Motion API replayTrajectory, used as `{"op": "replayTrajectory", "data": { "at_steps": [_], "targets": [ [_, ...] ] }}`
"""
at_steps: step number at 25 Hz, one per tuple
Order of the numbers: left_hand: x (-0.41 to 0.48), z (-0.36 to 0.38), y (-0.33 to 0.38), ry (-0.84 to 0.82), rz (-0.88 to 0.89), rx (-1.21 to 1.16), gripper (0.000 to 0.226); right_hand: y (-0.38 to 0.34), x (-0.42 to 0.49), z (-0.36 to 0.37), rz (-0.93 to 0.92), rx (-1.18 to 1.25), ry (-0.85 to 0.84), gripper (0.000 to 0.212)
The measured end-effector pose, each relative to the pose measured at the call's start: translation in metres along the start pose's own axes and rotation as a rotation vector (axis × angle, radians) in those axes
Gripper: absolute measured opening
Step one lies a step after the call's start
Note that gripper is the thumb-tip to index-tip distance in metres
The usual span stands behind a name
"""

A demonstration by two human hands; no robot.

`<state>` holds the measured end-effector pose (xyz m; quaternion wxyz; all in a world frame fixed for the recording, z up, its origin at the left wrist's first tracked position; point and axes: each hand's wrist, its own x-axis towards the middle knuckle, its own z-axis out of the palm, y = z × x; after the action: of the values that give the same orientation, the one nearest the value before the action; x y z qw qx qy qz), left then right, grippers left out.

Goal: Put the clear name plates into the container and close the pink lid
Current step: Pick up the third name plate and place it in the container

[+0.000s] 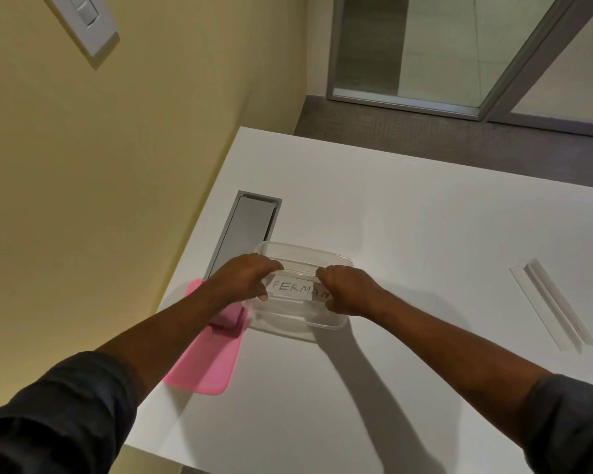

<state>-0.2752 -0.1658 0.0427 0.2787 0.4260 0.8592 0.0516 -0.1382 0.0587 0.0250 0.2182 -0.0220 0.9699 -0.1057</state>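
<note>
Both hands over the open clear container (pixel 298 323) on the white surface (pixel 408 234), each pinching one end of a clear name plate (pixel 297 290) with handwritten letters reading "PERMAN" between them, the rest covered by the fingers. Left hand (pixel 243 278) grips the plate's left end, fingers curled over the top and thumb below; right hand (pixel 344 290) grips the right end the same way. Plate sits level across the container opening, roughly at rim height; can't tell if it touches the bottom or is still held above it, clear plastic on clear plastic. Pink lid (pixel 206 364) lies flat on the surface just left of the container, its far end under the left wrist, touching or nearly touching the container's left wall. A second clear name plate (pixel 552 306) lies on the surface well to the right, apart from everything. Grey cable hatch (pixel 250 227) set in the surface behind the container. Dark sleeves on both forearms
</note>
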Motion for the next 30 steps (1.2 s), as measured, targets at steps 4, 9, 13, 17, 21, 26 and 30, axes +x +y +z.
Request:
{"op": "replayTrajectory", "data": {
  "at_steps": [4,9,13,17,21,26,30],
  "targets": [
    [0.009,0.002,-0.005,-0.021,0.089,0.189,0.048,-0.011,0.004,0.007,0.046,-0.062,0.017,0.028],
    [0.020,0.009,-0.001,-0.018,0.107,0.321,0.049,-0.018,0.003,0.022,0.081,-0.101,0.052,0.034],
    [0.022,0.023,-0.002,-0.017,0.144,0.326,0.040,-0.019,0.003,0.033,0.075,-0.123,0.037,0.036],
    [0.024,0.035,-0.005,-0.023,0.162,0.338,0.032,-0.019,0.006,0.038,0.064,-0.141,0.003,0.032],
    [0.022,0.047,-0.010,-0.041,0.160,0.343,0.033,-0.020,0.010,0.041,0.040,-0.175,-0.035,0.023],
    [0.022,0.054,-0.010,-0.012,0.160,0.347,0.028,-0.020,0.014,0.043,0.042,-0.173,-0.030,0.022],
    [0.020,0.054,-0.009,-0.002,0.150,0.341,0.027,-0.021,0.015,0.044,0.055,-0.164,-0.033,0.024]
  ]
}}
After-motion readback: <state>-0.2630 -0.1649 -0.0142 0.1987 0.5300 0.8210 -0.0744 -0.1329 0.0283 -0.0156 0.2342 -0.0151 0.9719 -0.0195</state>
